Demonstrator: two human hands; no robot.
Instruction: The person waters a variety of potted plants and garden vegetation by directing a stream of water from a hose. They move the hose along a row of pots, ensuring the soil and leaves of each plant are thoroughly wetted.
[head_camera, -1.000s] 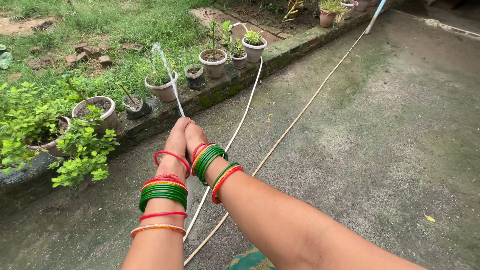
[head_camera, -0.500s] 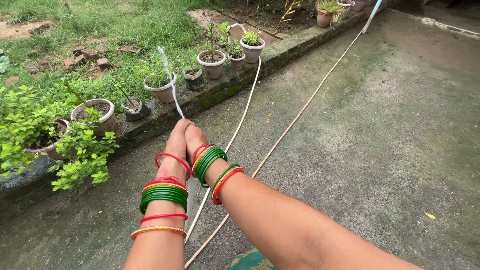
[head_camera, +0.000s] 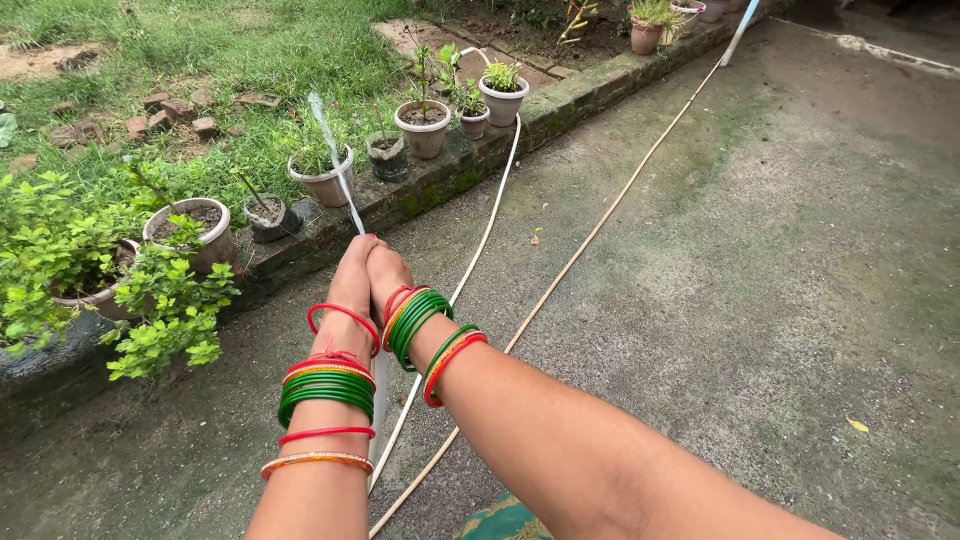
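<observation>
The left hand (head_camera: 352, 272) and right hand (head_camera: 388, 272) are pressed side by side, both closed around the end of a white flexible water hose (head_camera: 487, 225), which is mostly hidden between the palms. A thin jet of water (head_camera: 330, 140) shoots from between the fingertips, up and to the far left, toward a pale round clay pot with a small green plant (head_camera: 322, 172). Both wrists carry stacks of green, red and orange bangles (head_camera: 328, 385). The hose runs from under the wrists across the grey, moss-stained concrete floor (head_camera: 780, 250) to the far brick kerb (head_camera: 560, 100), with a thin tan cord (head_camera: 600, 225) lying just to its right. More pale pots stand in a row along the kerb; a leafy green bush (head_camera: 150, 300) fills the near left. Grass (head_camera: 230, 45) lies beyond. No packages, labels or signs show here.
</observation>
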